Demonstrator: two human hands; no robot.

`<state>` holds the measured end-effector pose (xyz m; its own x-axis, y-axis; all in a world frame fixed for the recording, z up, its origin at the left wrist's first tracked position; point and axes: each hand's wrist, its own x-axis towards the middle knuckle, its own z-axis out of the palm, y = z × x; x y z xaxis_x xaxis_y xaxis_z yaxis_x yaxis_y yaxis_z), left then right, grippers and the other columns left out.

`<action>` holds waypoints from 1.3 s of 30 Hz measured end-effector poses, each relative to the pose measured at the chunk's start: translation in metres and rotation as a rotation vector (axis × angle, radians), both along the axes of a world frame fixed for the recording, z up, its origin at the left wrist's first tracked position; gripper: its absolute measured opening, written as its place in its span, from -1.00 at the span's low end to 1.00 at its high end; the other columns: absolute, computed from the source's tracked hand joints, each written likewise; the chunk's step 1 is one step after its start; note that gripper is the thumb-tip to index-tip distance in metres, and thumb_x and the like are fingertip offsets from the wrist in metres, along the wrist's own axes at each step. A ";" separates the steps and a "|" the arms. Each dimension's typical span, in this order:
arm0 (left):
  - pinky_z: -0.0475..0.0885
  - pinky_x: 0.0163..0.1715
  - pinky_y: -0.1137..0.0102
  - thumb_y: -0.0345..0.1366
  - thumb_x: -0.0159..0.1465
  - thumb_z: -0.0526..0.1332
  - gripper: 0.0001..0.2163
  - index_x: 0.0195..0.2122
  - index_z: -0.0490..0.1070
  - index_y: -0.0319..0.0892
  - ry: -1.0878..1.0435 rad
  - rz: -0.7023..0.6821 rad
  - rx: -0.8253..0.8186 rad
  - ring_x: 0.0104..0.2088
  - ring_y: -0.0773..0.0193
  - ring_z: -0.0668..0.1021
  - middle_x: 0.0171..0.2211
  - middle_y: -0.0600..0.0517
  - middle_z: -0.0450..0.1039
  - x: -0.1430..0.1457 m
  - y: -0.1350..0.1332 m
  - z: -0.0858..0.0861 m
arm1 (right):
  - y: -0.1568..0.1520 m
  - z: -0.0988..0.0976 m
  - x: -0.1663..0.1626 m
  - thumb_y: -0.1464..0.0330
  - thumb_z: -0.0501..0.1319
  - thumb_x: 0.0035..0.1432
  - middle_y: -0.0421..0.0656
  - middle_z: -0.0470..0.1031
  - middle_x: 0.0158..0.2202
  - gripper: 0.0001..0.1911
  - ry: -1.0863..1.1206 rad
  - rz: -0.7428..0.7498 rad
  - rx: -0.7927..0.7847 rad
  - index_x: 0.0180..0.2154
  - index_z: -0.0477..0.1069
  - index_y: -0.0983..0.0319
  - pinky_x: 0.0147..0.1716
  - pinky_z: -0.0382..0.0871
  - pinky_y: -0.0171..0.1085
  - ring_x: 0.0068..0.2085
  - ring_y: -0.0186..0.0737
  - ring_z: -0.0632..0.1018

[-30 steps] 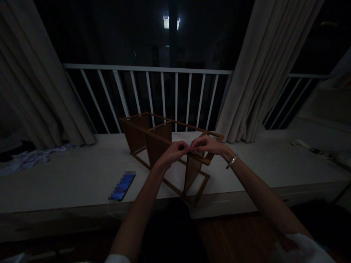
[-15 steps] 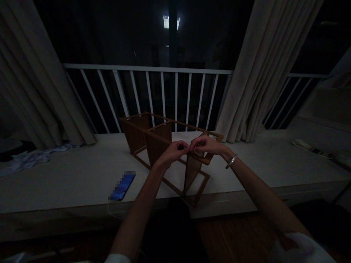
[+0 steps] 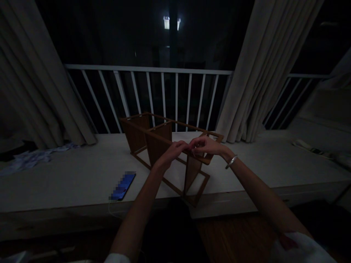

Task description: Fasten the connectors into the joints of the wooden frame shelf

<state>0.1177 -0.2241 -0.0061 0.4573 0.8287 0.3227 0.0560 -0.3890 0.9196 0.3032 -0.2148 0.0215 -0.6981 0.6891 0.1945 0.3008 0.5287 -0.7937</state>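
A brown wooden shelf rack (image 3: 159,133) lies on its side on the white window ledge. My left hand (image 3: 175,149) rests over its upper near rail, fingers pressed together and curled round the wood; the thumb is mostly hidden. Just right of it, my right hand (image 3: 204,145) wears a silver bangle (image 3: 231,161) on the wrist. Its thumb and fingertips are pinched together at the same rail, close to the left fingertips. Whatever is between them is too small and dark to make out.
A phone (image 3: 123,186) with a cable lies on the ledge (image 3: 90,182) to the left. Behind the rack stands a white railing (image 3: 161,69) before a dark window, between curtains (image 3: 255,73). Patterned cloth (image 3: 33,160) lies far left.
My left fingers have flattened down onto the rail, closing the gap that showed between thumb and forefinger. My right hand stays almost in place. The rack has not moved.
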 end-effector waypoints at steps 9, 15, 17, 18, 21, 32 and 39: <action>0.19 -0.48 0.49 -0.08 0.02 0.15 -0.71 -0.49 0.34 -0.27 0.125 0.067 0.087 -0.46 0.40 0.31 -0.52 0.08 0.28 0.001 0.001 -0.003 | 0.002 -0.001 -0.001 0.21 0.18 -0.05 -0.16 0.43 -0.39 -0.67 -0.023 0.001 0.015 -0.31 0.42 0.34 -0.35 0.25 -0.36 -0.35 -0.33 0.40; 0.20 -0.44 0.48 -0.09 0.04 0.13 -0.71 -0.50 0.35 -0.27 0.115 0.041 0.104 -0.43 0.39 0.32 -0.50 0.07 0.29 0.001 0.001 -0.003 | 0.000 0.000 -0.002 0.22 0.18 -0.04 -0.16 0.42 -0.40 -0.69 -0.014 0.002 0.049 -0.31 0.41 0.34 -0.35 0.24 -0.36 -0.37 -0.35 0.39; 0.21 -0.42 0.47 -0.10 0.04 0.13 -0.72 -0.49 0.35 -0.27 0.107 0.023 0.078 -0.43 0.38 0.33 -0.49 0.06 0.30 0.000 0.000 -0.002 | -0.002 0.001 -0.002 0.22 0.18 -0.04 -0.17 0.41 -0.42 -0.69 -0.009 0.001 0.059 -0.32 0.42 0.33 -0.37 0.23 -0.37 -0.38 -0.36 0.38; 0.21 -0.41 0.47 -0.11 0.04 0.13 -0.72 -0.48 0.35 -0.27 0.101 0.010 0.060 -0.43 0.38 0.33 -0.49 0.06 0.30 0.000 0.000 -0.001 | -0.002 0.001 -0.003 0.22 0.18 -0.04 -0.17 0.41 -0.42 -0.69 -0.007 0.003 0.063 -0.32 0.42 0.34 -0.38 0.22 -0.37 -0.39 -0.36 0.38; 0.22 -0.36 0.45 -0.13 0.04 0.13 -0.74 -0.44 0.37 -0.27 0.077 -0.030 0.014 -0.40 0.37 0.34 -0.47 0.06 0.32 -0.002 0.000 0.003 | -0.002 0.002 -0.003 0.22 0.18 -0.04 -0.17 0.41 -0.43 -0.70 -0.003 0.004 0.073 -0.34 0.43 0.33 -0.36 0.22 -0.36 -0.38 -0.35 0.38; 0.19 -0.18 0.39 -0.22 0.04 0.14 -0.79 -0.41 0.41 -0.26 0.023 -0.119 -0.036 -0.26 0.29 0.38 -0.37 0.03 0.38 -0.008 0.001 0.008 | -0.001 0.002 -0.003 0.23 0.19 -0.05 -0.17 0.40 -0.44 -0.72 0.001 -0.022 0.071 -0.36 0.42 0.33 -0.36 0.21 -0.35 -0.38 -0.34 0.37; 0.18 -0.14 0.36 -0.23 0.03 0.14 -0.80 -0.43 0.44 -0.27 0.022 -0.112 -0.085 -0.25 0.26 0.39 -0.36 0.00 0.42 -0.008 0.001 0.010 | 0.001 -0.001 -0.001 0.21 0.19 -0.06 -0.17 0.41 -0.43 -0.70 -0.023 -0.051 0.066 -0.36 0.43 0.32 -0.36 0.22 -0.35 -0.38 -0.34 0.38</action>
<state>0.1095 -0.2228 0.0038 0.5542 0.7962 0.2427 0.0372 -0.3150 0.9484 0.3018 -0.2141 0.0208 -0.6670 0.7103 0.2252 0.3467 0.5633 -0.7500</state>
